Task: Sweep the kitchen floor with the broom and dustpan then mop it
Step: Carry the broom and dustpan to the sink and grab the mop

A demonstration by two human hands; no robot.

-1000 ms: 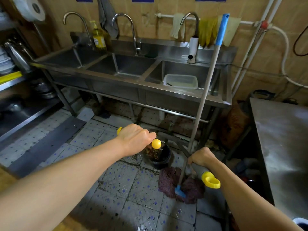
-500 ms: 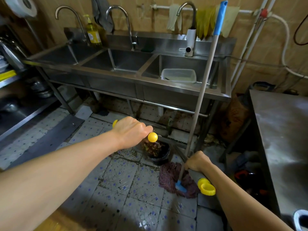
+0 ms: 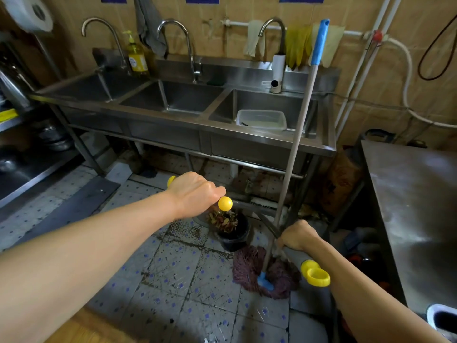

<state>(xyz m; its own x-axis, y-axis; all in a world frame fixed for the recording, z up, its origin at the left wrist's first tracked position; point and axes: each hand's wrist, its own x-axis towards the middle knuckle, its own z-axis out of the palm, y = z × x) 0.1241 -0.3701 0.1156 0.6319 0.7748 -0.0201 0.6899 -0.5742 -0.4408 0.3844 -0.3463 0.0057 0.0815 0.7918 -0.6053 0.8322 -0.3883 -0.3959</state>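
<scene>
Little has moved: left hand (image 3: 195,194) still grips a yellow-tipped handle (image 3: 225,203), right hand (image 3: 298,237) another beside the leaning mop (image 3: 294,154). Sweeping seems finished; mopping next needs both stowed.

Your left hand (image 3: 195,194), gripping the yellow-tipped handle (image 3: 225,203), has moved slightly forward toward the sink (image 3: 197,134) over the last second and now sits above the black bucket (image 3: 235,237). Your right hand (image 3: 296,236), on the grey handle with the yellow loop (image 3: 316,273), has barely shifted beside the mop pole (image 3: 294,149). Your head view dipped, then rose again.
</scene>
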